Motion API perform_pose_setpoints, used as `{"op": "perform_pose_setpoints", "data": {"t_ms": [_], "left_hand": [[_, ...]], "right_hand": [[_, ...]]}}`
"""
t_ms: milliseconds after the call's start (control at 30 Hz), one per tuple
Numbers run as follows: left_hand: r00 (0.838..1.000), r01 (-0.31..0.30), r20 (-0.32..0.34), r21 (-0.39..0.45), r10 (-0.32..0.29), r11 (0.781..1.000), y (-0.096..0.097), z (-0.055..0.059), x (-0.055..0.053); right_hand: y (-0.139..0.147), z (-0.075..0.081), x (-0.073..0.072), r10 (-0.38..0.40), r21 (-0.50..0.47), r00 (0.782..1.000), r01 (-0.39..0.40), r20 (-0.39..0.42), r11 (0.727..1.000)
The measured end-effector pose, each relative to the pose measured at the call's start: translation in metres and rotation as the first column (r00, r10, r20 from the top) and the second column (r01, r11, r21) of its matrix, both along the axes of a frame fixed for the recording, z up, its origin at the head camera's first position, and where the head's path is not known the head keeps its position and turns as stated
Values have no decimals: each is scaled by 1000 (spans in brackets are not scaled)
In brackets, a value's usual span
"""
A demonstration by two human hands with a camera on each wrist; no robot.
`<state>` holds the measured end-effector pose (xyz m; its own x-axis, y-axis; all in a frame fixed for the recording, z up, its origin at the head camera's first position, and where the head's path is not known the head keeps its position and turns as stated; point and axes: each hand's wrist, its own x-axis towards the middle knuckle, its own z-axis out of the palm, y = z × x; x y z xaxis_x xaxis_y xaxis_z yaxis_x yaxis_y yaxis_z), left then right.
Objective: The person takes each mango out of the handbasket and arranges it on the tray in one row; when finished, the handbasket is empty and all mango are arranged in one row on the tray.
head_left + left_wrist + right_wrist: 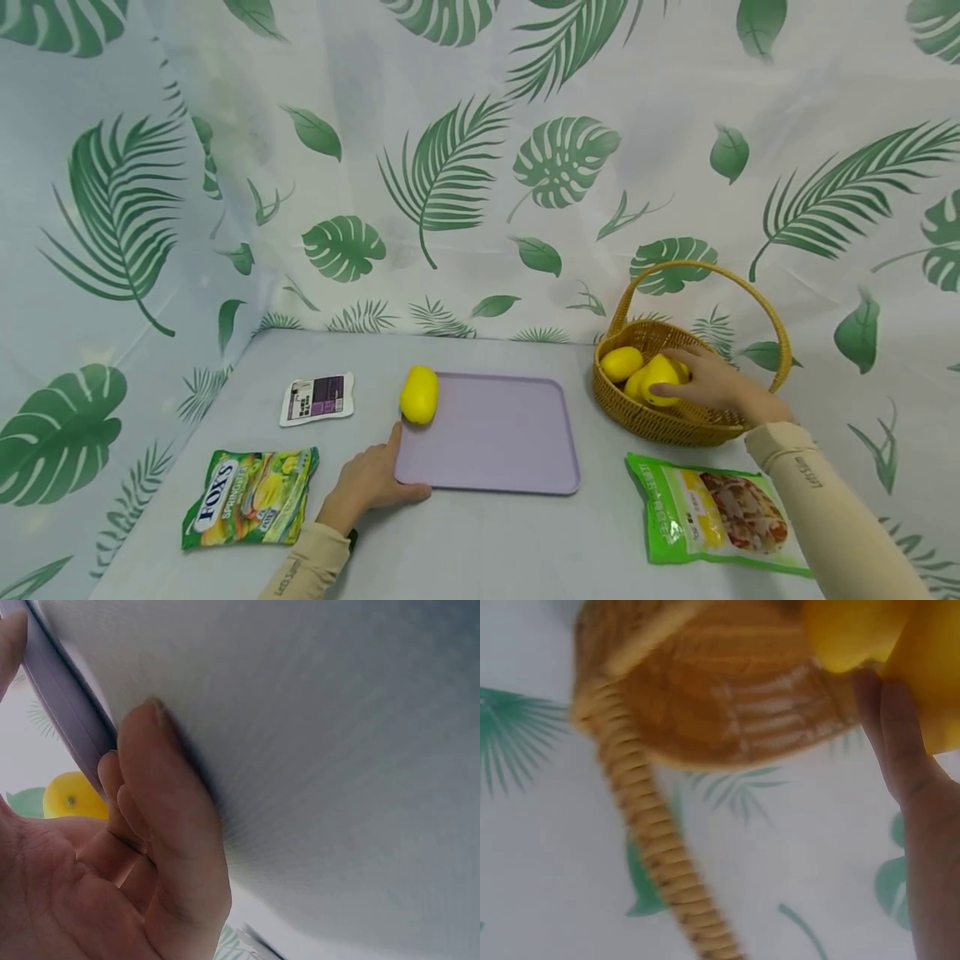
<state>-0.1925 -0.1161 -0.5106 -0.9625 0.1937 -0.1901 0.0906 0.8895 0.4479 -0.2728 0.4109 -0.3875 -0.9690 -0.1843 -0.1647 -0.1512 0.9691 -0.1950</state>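
Observation:
My left hand holds the front left corner of a lilac tray, thumb along the front edge and fingers at the left side. An oblong yellow fruit lies at the tray's back left corner; part of it shows behind the hand in the left wrist view. Over the wicker basket, my right hand grips a yellow pear-shaped fruit. Another yellow fruit sits at the basket's left side, and more yellow shows beside and behind the gripped one, partly hidden.
Left of the tray are a white packet with a purple label and a green Fox's sprinkles bag. A green food bag lies before the basket, partly under the right forearm. The basket's tall handle arches above it. Leaf-patterned cloth borders the table.

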Motion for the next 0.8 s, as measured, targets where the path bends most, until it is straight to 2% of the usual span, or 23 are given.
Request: {"op": "perform_pose_setpoints", "data": {"t_ms": [233,433,667,800], "left_hand": [[1000,2,-11,10,-1,1000,0,3,2],[1000,1,-14,9,-1,1000,0,-1,1],[1000,3,-11,12,-3,1000,0,-1,1],[1000,3,-13,13,-3,1000,-1,-1,0]], "right_hand": [[-27,6,2,53,-60,998,-55,-32,997],[-45,1,-2,93,-128,993,-102,-79,986],[-73,-7,-4,104,-267,989,-129,-106,955],[-92,-12,-6,125,-304,985,-156,-120,940]]}}
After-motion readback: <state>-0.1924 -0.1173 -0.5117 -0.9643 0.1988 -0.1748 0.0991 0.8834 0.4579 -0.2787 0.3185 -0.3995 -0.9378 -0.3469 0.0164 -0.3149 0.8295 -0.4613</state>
